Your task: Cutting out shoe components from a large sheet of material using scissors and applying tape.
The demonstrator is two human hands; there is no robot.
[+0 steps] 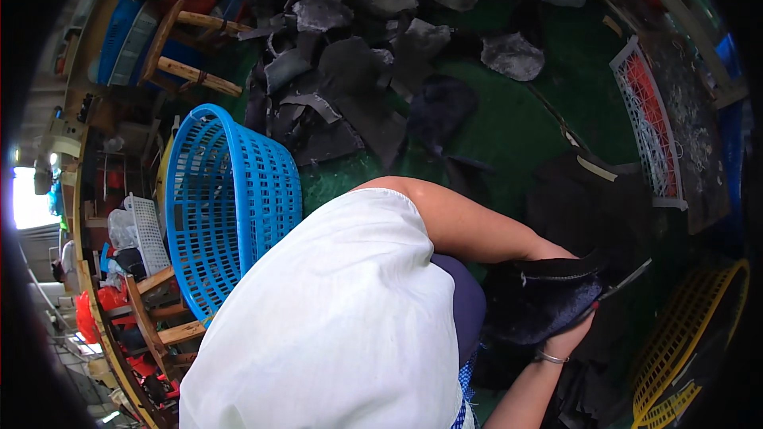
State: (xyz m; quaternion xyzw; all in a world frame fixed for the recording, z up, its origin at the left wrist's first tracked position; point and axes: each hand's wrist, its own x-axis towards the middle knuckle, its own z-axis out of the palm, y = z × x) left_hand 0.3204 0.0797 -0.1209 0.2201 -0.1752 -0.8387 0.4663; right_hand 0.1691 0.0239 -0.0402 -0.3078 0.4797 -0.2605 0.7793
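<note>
A dark fabric piece (548,310) with a fuzzy, plush-like side and a pale stitched line along its upper edge lies between my hands. My left hand (556,252) grips it from the far side, its fingers mostly hidden by the cloth. At the near lower edge of the piece is my right hand (574,339), closed, with a bracelet (551,358) at the wrist. From beside its fingers a thin silvery blade-like tool (627,278) sticks out up and to the right. The tool's handle is hidden.
A blue plastic basket (270,183) lies tipped at the left, near wooden stools (171,334). Grey and black fabric scraps (350,71) are strewn over the green floor (509,123). At the right are a yellow basket (682,349) and a white-rimmed crate (675,167).
</note>
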